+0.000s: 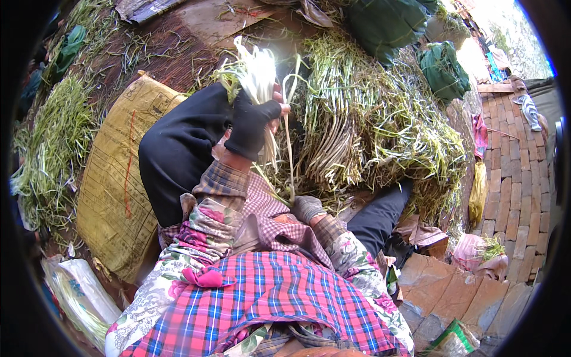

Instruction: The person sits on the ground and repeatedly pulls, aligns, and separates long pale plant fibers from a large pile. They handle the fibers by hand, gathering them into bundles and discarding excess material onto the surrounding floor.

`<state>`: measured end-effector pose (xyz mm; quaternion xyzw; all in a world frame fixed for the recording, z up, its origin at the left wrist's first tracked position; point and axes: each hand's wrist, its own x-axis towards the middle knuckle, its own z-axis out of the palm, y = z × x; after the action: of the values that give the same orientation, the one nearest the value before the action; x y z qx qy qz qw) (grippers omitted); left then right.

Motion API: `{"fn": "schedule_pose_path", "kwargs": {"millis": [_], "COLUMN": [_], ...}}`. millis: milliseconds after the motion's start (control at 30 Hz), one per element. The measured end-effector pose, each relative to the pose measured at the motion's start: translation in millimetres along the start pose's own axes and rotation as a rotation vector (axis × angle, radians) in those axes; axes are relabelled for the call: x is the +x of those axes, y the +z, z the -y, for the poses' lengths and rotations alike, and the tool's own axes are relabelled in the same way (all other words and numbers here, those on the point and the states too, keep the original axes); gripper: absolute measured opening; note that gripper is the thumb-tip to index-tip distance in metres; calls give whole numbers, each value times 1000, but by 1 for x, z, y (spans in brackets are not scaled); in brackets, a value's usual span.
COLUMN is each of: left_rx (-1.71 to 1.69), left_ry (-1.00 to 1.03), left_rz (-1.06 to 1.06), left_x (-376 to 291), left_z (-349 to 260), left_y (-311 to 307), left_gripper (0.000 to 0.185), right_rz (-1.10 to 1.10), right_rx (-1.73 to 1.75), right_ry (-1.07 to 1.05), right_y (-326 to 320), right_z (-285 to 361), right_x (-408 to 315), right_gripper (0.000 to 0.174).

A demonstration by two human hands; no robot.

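Observation:
My left hand (256,121), in a black fingerless glove, is raised and closed around a bunch of pale garlic-chive-like stalks (259,73). Their white ends point up and away from me. Lower down, my right hand (308,209), in a greyish glove, is closed at the lower end of a thin pale stalk (289,151). This strand rises past the fingertips of my left hand and bends over at its top. The right fingertips are partly hidden. Just beyond my hands lies a big heap of green stalks (339,138), with brownish stems bundled at its front.
A yellow woven sack (120,178) lies by my left leg. Loose greens (53,156) spread at far left, near a white plastic bag (84,290). Dark green bundles (444,71) stand behind the heap. Brick paving (513,192) and flattened cardboard (446,294) lie to the right.

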<state>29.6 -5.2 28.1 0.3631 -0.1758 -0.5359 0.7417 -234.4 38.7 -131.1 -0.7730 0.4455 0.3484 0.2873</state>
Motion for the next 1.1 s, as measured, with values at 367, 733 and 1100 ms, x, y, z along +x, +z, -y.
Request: {"fn": "schedule_pose_path", "kwargs": {"millis": [367, 733, 1100], "left_rx": [-301, -84, -5], "left_ry": [195, -68, -48], "left_rz": [64, -14, -35], "left_x": [-8, -8, 1], "left_z": [-69, -9, 9], "left_y": [-9, 16, 11], "left_gripper": [25, 27, 26], "right_rz": [310, -818, -875], "right_rx": [-68, 829, 1666], "right_ry": [189, -726, -572], "right_y": [60, -135, -138], "right_z": [-91, 58, -20], "right_x": [34, -77, -73], "right_gripper": [36, 48, 23]}}
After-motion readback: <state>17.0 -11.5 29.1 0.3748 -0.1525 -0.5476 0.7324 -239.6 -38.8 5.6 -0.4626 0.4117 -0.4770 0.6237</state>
